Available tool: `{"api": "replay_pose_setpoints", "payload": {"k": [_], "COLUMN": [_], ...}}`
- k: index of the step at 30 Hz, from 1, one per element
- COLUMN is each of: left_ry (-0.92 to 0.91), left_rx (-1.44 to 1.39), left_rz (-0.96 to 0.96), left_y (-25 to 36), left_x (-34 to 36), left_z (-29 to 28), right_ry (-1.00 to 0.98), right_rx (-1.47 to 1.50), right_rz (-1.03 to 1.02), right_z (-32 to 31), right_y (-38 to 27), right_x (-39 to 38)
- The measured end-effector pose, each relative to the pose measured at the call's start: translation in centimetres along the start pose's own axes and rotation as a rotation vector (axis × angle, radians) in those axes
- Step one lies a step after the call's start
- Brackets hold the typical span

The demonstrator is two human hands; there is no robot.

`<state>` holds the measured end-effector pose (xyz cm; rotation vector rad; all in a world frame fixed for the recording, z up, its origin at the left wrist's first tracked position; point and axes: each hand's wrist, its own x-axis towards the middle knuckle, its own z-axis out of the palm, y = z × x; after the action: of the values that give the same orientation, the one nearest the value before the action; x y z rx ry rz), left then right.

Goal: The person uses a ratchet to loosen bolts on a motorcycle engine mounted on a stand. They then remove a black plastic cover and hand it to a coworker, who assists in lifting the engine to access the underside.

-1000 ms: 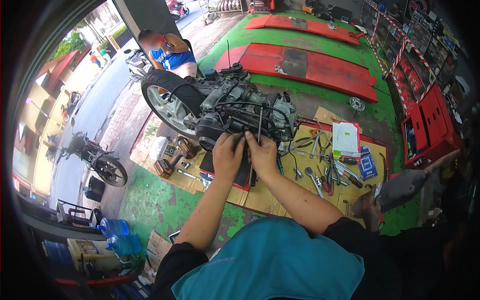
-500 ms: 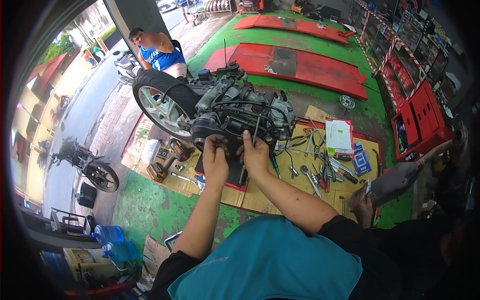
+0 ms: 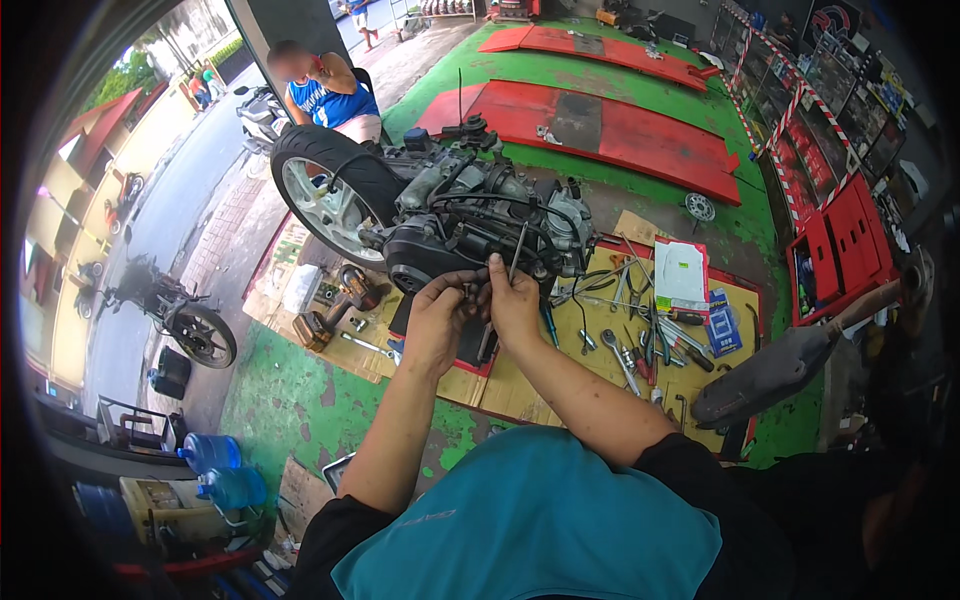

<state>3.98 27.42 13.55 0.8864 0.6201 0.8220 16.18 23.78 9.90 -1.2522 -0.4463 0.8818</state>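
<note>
A scooter engine (image 3: 470,215) with its rear wheel (image 3: 330,195) attached lies in front of me. My right hand (image 3: 512,308) grips a long thin metal rod tool (image 3: 519,250); its shaft points up toward the engine and its dark lower end shows below the hand. My left hand (image 3: 440,312) is closed with curled fingertips, touching or nearly touching the right hand's fingers. Whatever those fingertips pinch, if anything, is too small to make out. Both hands are just on the near side of the engine's black cover (image 3: 425,252).
Wrenches, pliers and a ratchet (image 3: 612,340) lie on cardboard at right, beside a white sheet (image 3: 680,270). A cordless impact driver (image 3: 335,308) lies at left. An exhaust muffler (image 3: 770,380) juts in at right. A seated person (image 3: 325,100) is beyond the wheel.
My left hand has moved right, bringing its fingertips to the right hand's. A co-worker's hand near the muffler has gone from view. The view has shifted slightly.
</note>
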Motion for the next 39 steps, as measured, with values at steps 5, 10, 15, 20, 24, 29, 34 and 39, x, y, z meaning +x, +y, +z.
{"api": "replay_pose_setpoints", "payload": {"k": [5,10,15,20,24,29,34,39], "left_ry": [-0.031,0.136,0.310,0.401,0.432,0.410,0.341,0.364], "left_rx": [-0.004,0.245,0.715,0.804,0.833,0.893,1.003,1.014], "left_rz": [0.050,0.253,0.569,0.646,0.642,0.682,0.798,0.635], "left_y": [1.4,1.0,-0.9,-1.6,-2.1,-2.3,-2.2,-0.6], "left_x": [-0.4,1.0,2.3,2.4,2.7,2.6,2.5,2.1], "left_z": [1.1,1.9,2.8,4.0,4.3,5.0,3.9,5.3], "right_ry": [-0.025,-0.052,-0.063,-0.069,-0.064,-0.077,-0.196,-0.305], "right_rx": [0.024,0.039,0.047,0.037,0.043,0.043,0.015,-0.129], "right_rz": [-0.005,0.019,-0.015,-0.009,-0.060,-0.145,0.023,-0.096], "right_z": [0.0,-0.2,-0.3,-0.3,-0.4,-0.5,-1.6,-5.0], "right_y": [0.0,-0.2,0.5,0.3,0.9,1.8,0.8,2.4], "right_x": [0.1,0.1,0.6,0.6,0.9,1.3,0.7,-2.3]}}
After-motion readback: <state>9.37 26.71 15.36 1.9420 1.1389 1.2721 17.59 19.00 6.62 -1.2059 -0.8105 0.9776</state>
